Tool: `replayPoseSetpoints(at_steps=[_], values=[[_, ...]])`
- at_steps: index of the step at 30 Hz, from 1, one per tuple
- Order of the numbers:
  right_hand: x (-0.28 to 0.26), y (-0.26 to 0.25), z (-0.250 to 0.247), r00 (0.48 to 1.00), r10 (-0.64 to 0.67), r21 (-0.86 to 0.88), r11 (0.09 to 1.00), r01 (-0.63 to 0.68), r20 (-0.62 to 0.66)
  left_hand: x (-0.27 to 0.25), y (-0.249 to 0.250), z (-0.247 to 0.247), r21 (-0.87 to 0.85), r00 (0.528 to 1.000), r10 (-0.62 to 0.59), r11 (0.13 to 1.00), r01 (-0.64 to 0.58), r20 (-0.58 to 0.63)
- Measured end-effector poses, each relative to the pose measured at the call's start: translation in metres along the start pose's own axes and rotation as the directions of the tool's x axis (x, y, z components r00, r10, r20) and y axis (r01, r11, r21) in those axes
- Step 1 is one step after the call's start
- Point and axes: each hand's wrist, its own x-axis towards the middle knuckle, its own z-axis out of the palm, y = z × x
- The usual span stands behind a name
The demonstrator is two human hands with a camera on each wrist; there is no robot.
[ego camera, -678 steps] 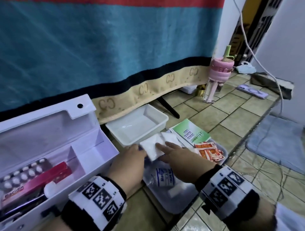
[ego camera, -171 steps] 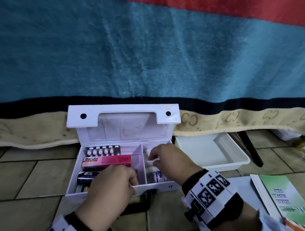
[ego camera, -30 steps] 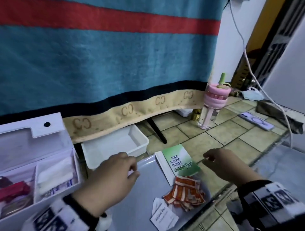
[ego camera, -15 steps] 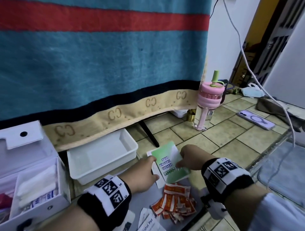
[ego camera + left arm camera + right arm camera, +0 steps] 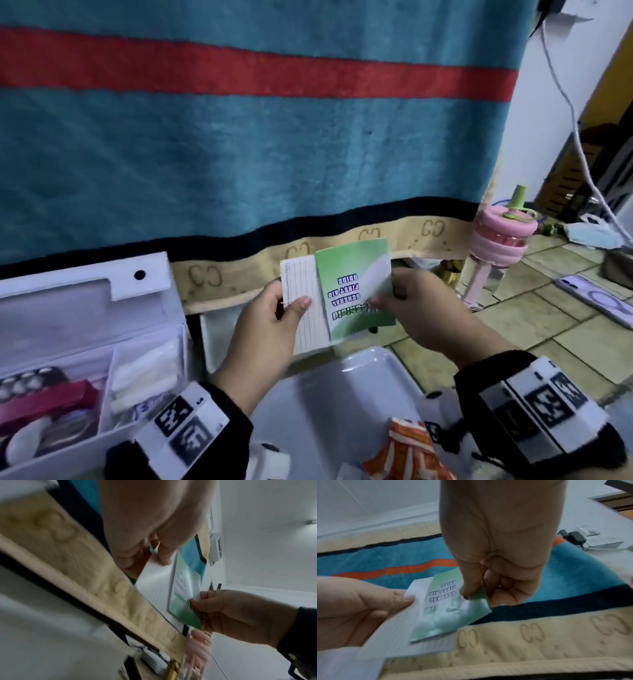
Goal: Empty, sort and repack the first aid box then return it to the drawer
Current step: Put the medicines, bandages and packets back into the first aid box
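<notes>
A glossy green first aid guide booklet (image 5: 356, 291) and a white lined paper card (image 5: 305, 308) were held upright above the grey plastic tray (image 5: 329, 394), long axes near vertical, the booklet's print upside down to the wearer. The left hand (image 5: 263, 329) pinched the card by thumb and fingers; the right hand (image 5: 421, 308) pinched the booklet's edge. Squaring both into one stack before laying them flat would likely suit the open white plastic first aid box (image 5: 92, 329) at left.

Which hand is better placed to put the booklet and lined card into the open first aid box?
Left, probably. The left hand already pinches the lined card and is nearer the first aid box.
</notes>
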Motion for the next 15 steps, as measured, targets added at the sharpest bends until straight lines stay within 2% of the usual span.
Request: replayPoseSetpoints(at_steps=[2,3,5,6,9,12,15], values=[[0.007,-0.015,0.011,0.999,-0.035,0.143,0.989,0.032,0.019,-0.006,0.002,-0.036,-0.008,0.998,-0.012,1.0,0.012,-0.062],[0.01,-0.023,0.019,0.998,-0.051,0.281,0.959,0.038,0.04,-0.009,0.002,-0.057,-0.01,0.996,-0.017,1.0,0.016,-0.091],[0.015,-0.044,0.04,0.988,-0.09,0.55,0.835,0.005,0.128,-0.017,0.002,-0.1,-0.018,0.989,-0.03,0.999,0.028,-0.142],[0.017,-0.055,0.052,0.977,-0.135,0.611,0.791,0.004,0.168,-0.02,0.002,-0.122,-0.014,0.986,-0.042,0.999,0.04,-0.16],[0.02,-0.089,0.097,0.906,-0.268,0.666,0.745,-0.021,0.328,-0.031,0.001,-0.187,0.042,0.98,-0.076,0.996,0.085,-0.184],[0.02,-0.118,0.145,0.812,-0.319,0.62,0.782,-0.065,0.488,-0.038,-0.005,-0.249,0.253,0.982,-0.083,0.959,0.125,-0.17],[0.021,-0.146,0.189,0.757,-0.315,0.51,0.86,-0.029,0.573,-0.039,-0.012,-0.303,0.572,0.99,-0.041,0.813,0.11,-0.131]])
